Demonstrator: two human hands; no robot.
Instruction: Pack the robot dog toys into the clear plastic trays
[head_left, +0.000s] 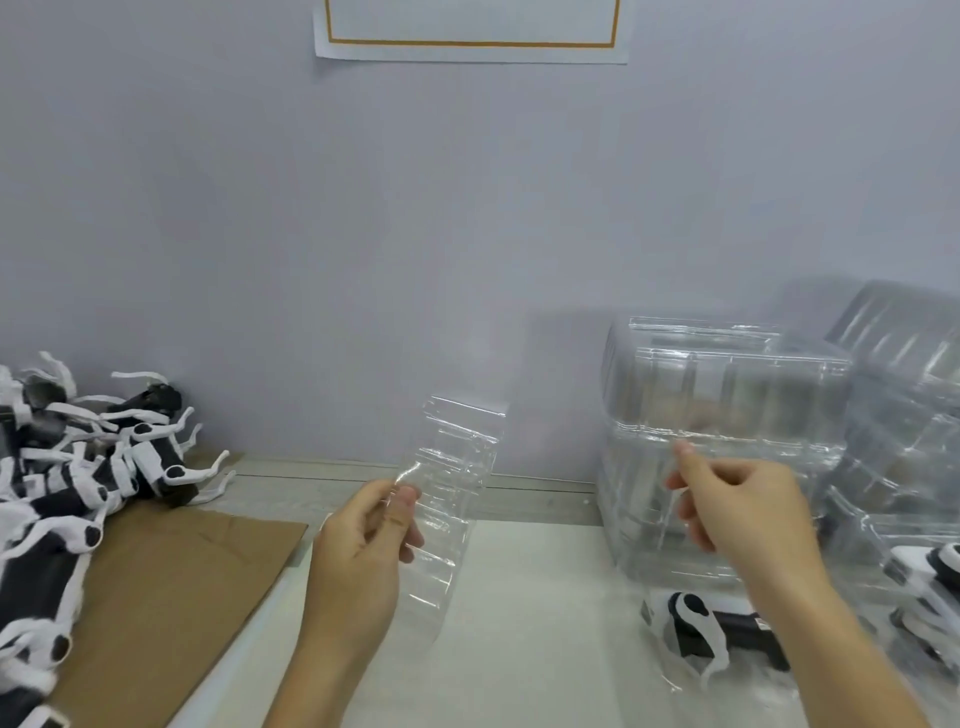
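A heap of black-and-white dogs (78, 483) lies at far left on cardboard (171, 582). The left hand (363, 540) pinches an empty clear tray (449, 483) upright above the worktop (530, 623), grip closed on its edge. The right hand (748, 514), fingers curled, pinches a thin clear edge at the tray stack (727, 415). Near right, packed trays (919, 587) hold dogs; one dog (711, 631) lies in clear plastic below the wrist.
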